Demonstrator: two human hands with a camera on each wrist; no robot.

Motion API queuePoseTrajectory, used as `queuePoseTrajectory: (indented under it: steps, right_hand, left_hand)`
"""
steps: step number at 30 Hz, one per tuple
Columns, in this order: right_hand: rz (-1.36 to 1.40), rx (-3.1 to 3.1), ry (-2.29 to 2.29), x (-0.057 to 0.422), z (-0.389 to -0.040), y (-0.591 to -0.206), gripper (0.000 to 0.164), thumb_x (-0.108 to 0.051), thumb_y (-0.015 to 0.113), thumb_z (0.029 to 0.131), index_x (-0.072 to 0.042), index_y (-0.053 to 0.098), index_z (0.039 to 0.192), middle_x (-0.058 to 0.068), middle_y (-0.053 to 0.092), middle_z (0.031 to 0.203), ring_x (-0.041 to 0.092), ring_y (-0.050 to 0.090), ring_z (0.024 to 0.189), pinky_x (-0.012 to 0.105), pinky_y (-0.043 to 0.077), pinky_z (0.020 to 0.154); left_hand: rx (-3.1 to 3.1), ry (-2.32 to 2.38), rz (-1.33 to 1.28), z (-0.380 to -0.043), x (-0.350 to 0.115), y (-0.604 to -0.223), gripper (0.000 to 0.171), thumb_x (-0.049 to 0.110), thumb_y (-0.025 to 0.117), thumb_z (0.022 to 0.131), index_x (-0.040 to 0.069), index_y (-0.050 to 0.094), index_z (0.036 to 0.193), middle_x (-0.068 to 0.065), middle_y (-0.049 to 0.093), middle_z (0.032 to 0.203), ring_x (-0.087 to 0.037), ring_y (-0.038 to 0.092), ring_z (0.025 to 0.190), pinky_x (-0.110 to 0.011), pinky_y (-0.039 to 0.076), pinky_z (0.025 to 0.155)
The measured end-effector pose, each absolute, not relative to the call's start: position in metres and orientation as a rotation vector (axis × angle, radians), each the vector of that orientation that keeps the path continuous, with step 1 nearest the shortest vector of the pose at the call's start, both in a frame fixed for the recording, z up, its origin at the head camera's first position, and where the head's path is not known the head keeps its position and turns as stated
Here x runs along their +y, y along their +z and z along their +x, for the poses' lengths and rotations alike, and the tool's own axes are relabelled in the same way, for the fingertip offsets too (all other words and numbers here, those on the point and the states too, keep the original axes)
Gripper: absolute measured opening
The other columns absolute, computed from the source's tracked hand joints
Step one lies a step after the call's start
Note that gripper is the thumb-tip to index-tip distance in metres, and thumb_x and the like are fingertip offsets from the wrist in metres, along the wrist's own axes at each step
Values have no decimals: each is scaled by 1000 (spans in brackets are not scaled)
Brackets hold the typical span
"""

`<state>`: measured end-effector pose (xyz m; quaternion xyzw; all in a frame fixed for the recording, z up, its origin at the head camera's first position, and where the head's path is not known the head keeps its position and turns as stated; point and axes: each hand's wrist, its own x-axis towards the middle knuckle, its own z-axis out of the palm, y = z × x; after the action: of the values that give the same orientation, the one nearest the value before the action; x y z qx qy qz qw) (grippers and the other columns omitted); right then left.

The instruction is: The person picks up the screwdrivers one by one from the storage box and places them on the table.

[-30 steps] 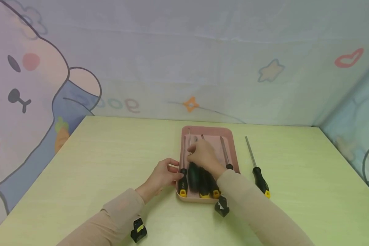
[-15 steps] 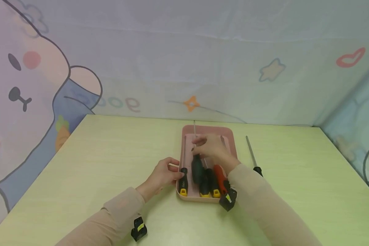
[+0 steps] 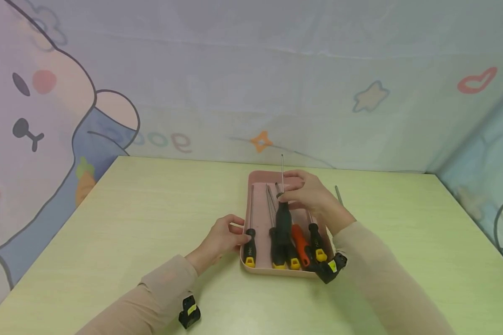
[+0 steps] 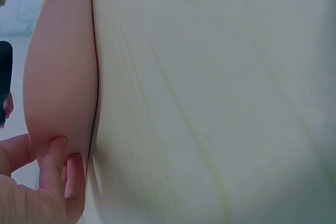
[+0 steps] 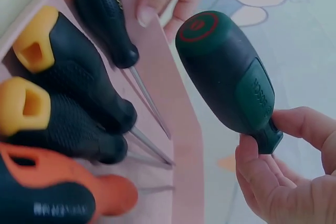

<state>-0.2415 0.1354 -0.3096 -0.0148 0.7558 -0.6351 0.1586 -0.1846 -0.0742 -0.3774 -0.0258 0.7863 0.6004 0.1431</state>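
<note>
My right hand (image 3: 314,195) pinches a dark green and black screwdriver (image 3: 283,223) at the collar below its handle. The tool is raised over the pink tray (image 3: 261,177), shank pointing away; in the right wrist view its thick handle (image 5: 223,72) stands apart from the tray. My left hand (image 3: 220,239) grips the tray's left wall, thumb over the rim and fingers against the outside. By that thumb lies a black-and-yellow screwdriver (image 3: 249,249). Further right in the tray are more black-and-yellow screwdrivers (image 5: 79,72) and an orange-and-black one (image 3: 300,242).
Just right of the tray, a screwdriver shank (image 3: 339,195) lies on the pale wooden table (image 3: 151,204), the rest hidden behind my right arm. A printed cloth (image 3: 218,93) hangs behind the table's far edge. Each wrist carries a small black camera (image 3: 189,311).
My right hand has lifted the green screwdriver from among the others and carried it rightward. The orange handle has come into sight. My left hand stays on the tray.
</note>
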Motion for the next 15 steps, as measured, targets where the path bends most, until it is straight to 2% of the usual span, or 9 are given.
queuePoseTrajectory:
  steps: [3,7,15]
  right_hand:
    - [-80,2162,-1780,147,-240,-307,68,6,63,81,-6,34,141,27,46,124,18,62,82,37,55,78]
    - [-114,2134,-1775,160,-239,-304,68,4,62,84,-6,31,143,26,45,124,18,60,86,34,54,79]
    - [-112,2050,-1804,180,-236,-298,69,3,60,85,-4,28,145,9,54,100,14,60,81,28,53,75]
  left_hand:
    - [2277,1718,-76,-184,-74,-377,34,-7,66,81,-5,52,112,-16,56,93,-20,62,73,-33,57,66]
    - [2279,1713,-75,-183,-75,-376,34,-6,66,82,-4,51,113,-16,56,94,-21,62,75,-33,56,66]
    - [2268,1728,-69,-183,-75,-376,34,-6,66,82,-5,51,113,-17,56,95,-21,62,76,-33,56,67]
